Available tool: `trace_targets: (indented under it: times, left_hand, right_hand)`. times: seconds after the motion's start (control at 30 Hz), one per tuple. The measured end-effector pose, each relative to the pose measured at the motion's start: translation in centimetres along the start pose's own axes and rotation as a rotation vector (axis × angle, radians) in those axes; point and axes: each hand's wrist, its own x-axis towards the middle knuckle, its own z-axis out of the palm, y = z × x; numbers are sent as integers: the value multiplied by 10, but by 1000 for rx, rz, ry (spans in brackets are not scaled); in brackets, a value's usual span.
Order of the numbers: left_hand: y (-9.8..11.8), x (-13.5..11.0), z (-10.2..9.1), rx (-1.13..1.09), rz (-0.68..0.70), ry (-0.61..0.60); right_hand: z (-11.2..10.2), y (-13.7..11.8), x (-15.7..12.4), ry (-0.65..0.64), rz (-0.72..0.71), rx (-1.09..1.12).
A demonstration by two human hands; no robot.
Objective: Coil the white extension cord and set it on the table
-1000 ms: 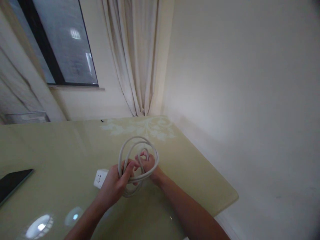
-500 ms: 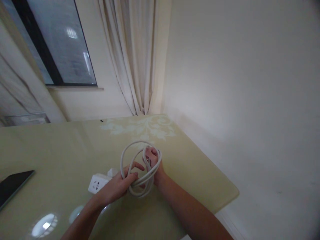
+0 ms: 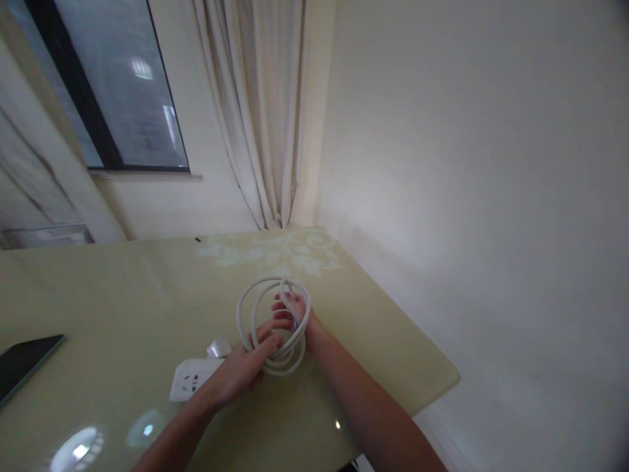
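A white power cord [image 3: 240, 308] is gathered into several loose loops above the table. My left hand [image 3: 246, 362] is closed on the lower left of the loops, thumb and fingers pinching the strands. My right hand [image 3: 296, 308] reaches into the right side of the coil, its fingers curled and strands running across it; part of its grip is hidden by the cord. A white power strip [image 3: 185, 380] lies on the table just left of my left hand and partly behind it. Beside the strip sits a white plug [image 3: 219, 348].
The glossy pale green table [image 3: 122, 295] has a floral pattern near its far corner. A dark flat device [image 3: 27, 364] lies at the left. The wall [image 3: 466, 196] runs along the right side; a curtain [image 3: 268, 118] hangs behind the far edge.
The loops have drawn slightly smaller and shifted left at their right side. My right fingers are deeper leftward in the coil, and my hands are closer together. The power strip has turned a little.
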Motion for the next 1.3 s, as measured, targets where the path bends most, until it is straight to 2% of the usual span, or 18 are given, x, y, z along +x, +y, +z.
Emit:
trace_targets:
  times: [0.13, 0.3, 0.37, 0.43, 0.5, 0.6, 0.67, 0.7, 0.73, 0.77, 0.83, 0.9, 0.97, 1.03, 1.13, 1.23, 1.3]
  left_hand:
    - [-2, 8, -10, 7, 101, 290]
    - [3, 8, -38, 19, 142, 570]
    - [5, 6, -48, 10, 104, 603]
    - [7, 5, -55, 2, 57, 599]
    - [10, 5, -59, -25, 35, 579]
    - [22, 9, -59, -35, 98, 608]
    - [32, 16, -55, 7, 165, 688]
    - [37, 21, -52, 24, 195, 743]
    - [41, 25, -49, 31, 222, 799]
    - [45, 30, -45, 29, 247, 845]
    - [48, 40, -37, 12, 303, 898]
    - [49, 46, -26, 13, 376, 881]
    - [48, 50, -15, 50, 423, 820]
    - [44, 51, -4, 89, 412, 751]
    - [34, 49, 5, 140, 352, 651]
    - [22, 46, 4, 270, 275, 538]
    - [15, 45, -1, 357, 227, 478]
  right_hand:
    - [3, 1, -13, -45, 83, -115]
    - [2, 1, -10, 72, 36, -341]
    - [0, 0, -7, 143, -76, -412]
    - [-1, -3, -7, 193, -275, -528]
    - [0, -7, -11, 191, -484, -644]
    - [8, -15, -27, 99, -718, -667]
    - [17, -19, -39, 107, -842, -613]
    - [21, -19, -45, 133, -859, -580]
    - [26, -18, -49, 152, -822, -548]
    - [31, -17, -51, 144, -728, -516]
    - [38, -13, -50, 30, -422, -431]
    - [42, -10, -44, -97, -111, -284]
    - [43, -9, -36, -123, 65, -66]
    - [40, -9, -29, -78, 77, 161]
    - [35, -10, -24, 54, -61, 411]
    - [31, -13, -23, 274, -183, 477]
    - [28, -15, -23, 339, -200, 399]
